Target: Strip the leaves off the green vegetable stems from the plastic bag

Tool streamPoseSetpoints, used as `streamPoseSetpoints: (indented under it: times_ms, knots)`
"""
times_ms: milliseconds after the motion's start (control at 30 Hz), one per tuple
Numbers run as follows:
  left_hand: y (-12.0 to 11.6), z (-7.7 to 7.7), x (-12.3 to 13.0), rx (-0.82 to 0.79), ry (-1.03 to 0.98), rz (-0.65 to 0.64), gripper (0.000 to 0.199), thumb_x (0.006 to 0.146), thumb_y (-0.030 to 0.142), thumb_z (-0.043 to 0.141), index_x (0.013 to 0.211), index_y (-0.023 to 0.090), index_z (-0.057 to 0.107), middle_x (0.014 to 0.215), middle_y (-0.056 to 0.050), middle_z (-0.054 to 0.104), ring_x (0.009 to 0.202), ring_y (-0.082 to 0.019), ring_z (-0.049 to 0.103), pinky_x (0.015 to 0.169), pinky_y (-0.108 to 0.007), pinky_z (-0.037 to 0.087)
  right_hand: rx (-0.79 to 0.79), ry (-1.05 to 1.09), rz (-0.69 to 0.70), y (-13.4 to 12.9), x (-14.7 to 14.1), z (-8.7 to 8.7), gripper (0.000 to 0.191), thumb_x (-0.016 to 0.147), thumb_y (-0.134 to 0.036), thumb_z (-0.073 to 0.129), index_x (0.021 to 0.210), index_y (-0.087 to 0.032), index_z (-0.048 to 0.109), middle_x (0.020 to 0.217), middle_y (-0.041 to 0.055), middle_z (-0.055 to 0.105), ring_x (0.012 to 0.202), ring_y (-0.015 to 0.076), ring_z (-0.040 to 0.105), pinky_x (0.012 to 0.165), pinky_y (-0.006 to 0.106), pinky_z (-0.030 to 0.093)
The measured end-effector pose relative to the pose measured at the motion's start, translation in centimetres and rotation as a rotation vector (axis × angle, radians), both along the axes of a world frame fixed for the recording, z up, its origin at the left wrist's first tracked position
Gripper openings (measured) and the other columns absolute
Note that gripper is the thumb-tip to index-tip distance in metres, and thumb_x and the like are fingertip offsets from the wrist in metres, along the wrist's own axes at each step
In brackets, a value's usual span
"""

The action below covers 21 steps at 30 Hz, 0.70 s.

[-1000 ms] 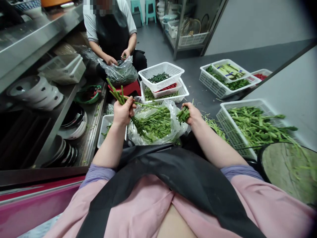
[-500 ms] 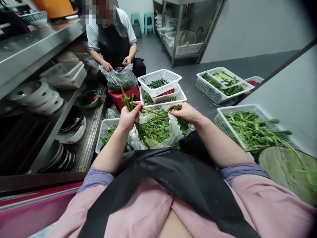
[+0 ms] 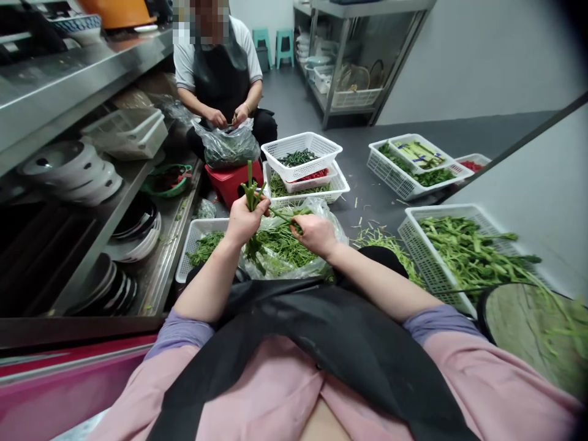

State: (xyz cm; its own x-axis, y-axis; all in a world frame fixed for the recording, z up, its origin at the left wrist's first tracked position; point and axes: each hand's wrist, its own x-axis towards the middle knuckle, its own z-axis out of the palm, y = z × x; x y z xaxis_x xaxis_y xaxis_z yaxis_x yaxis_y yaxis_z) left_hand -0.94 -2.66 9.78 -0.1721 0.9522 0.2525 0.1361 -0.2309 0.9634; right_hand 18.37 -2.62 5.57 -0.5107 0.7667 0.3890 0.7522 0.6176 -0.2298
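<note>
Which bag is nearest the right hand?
Front bag, below the right hand; the rear bag on the red stool and the small bag beside it lie farther off.

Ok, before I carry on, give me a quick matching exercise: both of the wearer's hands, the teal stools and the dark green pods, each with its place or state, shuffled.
Things
1. left hand
2. right hand
3. teal stools
4. dark green pods

Places and states
A. in the top white basket of a stack
B. closed at one end of a thin stem that reaches toward the other hand
C. near the far wall
D. wrapped around an upright bunch of green stems

Pairs: 1-D, 2-B, 3-C, 4-A
</note>
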Motion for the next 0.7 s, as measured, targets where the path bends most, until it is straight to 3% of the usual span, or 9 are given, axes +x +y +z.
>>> streamPoseSetpoints:
  times_ms: [67, 267, 433, 567, 700]
  knots:
    - [0.1, 0.0, -0.2, -0.009, 0.000, -0.011, 0.019, 0.071, 0.033, 0.071, 0.072, 0.017, 0.061, 0.056, -0.001, 0.061, 0.043, -0.009, 0.048, 0.040, -0.020, 0.032, 0.015, -0.020, 0.011, 0.2, 0.0, 0.2, 0.028, 0.093, -0.028, 0.047, 0.095, -0.015, 0.071, 0.085, 0.0111, 0.072, 0.078, 0.0211, 0.064, 0.069, 0.029, 0.041]
    - [0.4, -0.4, 0.1, -0.041, -0.031, -0.105, 0.027, 0.071, 0.039, 0.073, 0.070, 0.016, 0.061, 0.053, 0.000, 0.059, 0.035, -0.006, 0.039, 0.035, -0.020, 0.027, 0.163, -0.002, 0.076, -0.5, 0.8, 1.6, 0.033, 0.096, -0.035, 0.044, 0.103, -0.014, 0.069, 0.086, 0.0115, 0.071, 0.078, 0.0204, 0.061, 0.070, 0.030, 0.039]
    - [0.1, -0.4, 1.7, -0.130, -0.083, -0.146, 0.035, 0.069, 0.045, 0.075, 0.070, 0.015, 0.058, 0.050, 0.001, 0.057, 0.031, -0.005, 0.036, 0.031, -0.019, 0.024, 0.112, -0.017, 0.062, 0.0, 0.8, 1.3, 0.027, 0.094, -0.028, 0.044, 0.088, -0.014, 0.066, 0.080, 0.0111, 0.067, 0.074, 0.0192, 0.058, 0.067, 0.029, 0.038]
    - [0.0, -0.1, 2.4, -0.182, -0.152, -0.167, 0.040, 0.068, 0.048, 0.076, 0.073, 0.014, 0.056, 0.051, 0.002, 0.056, 0.030, -0.004, 0.034, 0.030, -0.019, 0.023, -0.108, 0.231, 0.143, 0.5, 1.4, 0.8, 0.017, 0.083, -0.023, 0.051, 0.086, -0.013, 0.065, 0.085, 0.0097, 0.068, 0.076, 0.0178, 0.058, 0.070, 0.028, 0.041]
    - [0.1, -0.1, 2.3, -0.202, -0.306, -0.171, 0.041, 0.067, 0.048, 0.077, 0.073, 0.016, 0.053, 0.051, 0.005, 0.053, 0.028, -0.002, 0.030, 0.030, -0.019, 0.020, -0.626, 0.605, 0.210, 0.6, 1.8, 0.2, 0.017, 0.077, -0.030, 0.053, 0.079, -0.015, 0.061, 0.065, 0.0012, 0.061, 0.060, 0.0127, 0.051, 0.060, 0.026, 0.040]
